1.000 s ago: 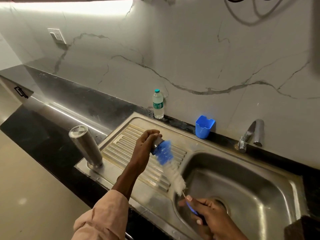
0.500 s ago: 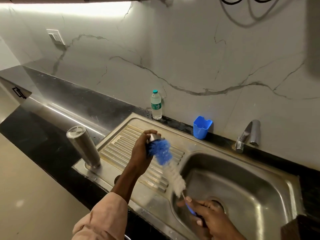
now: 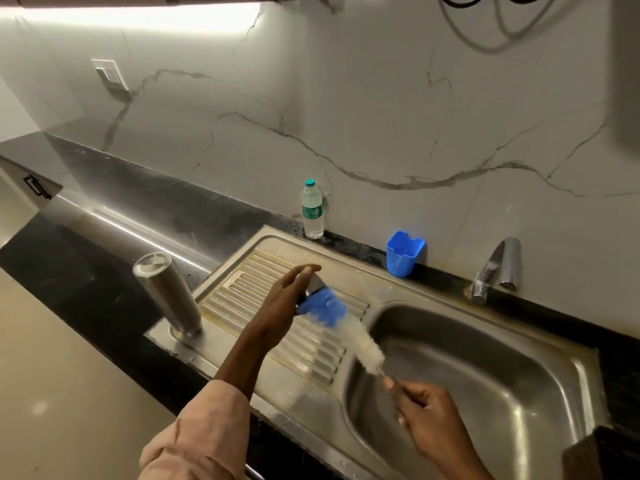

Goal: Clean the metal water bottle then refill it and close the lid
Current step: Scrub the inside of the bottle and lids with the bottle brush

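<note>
Right hand: I have my right hand at 5 o'clock, fingers curled round the handle of the bottle brush, so I can drive it.
Left hand: my left hand, centre, grips the lid, mouth turned toward the brush; blue bristles touch it, over the drainboard so drips run off.
Metal water bottle: the metal water bottle stands inverted at 9 o'clock on the sink's corner, likely draining.
Tap: the tap at 2 o'clock, for refilling, I judge.
</note>
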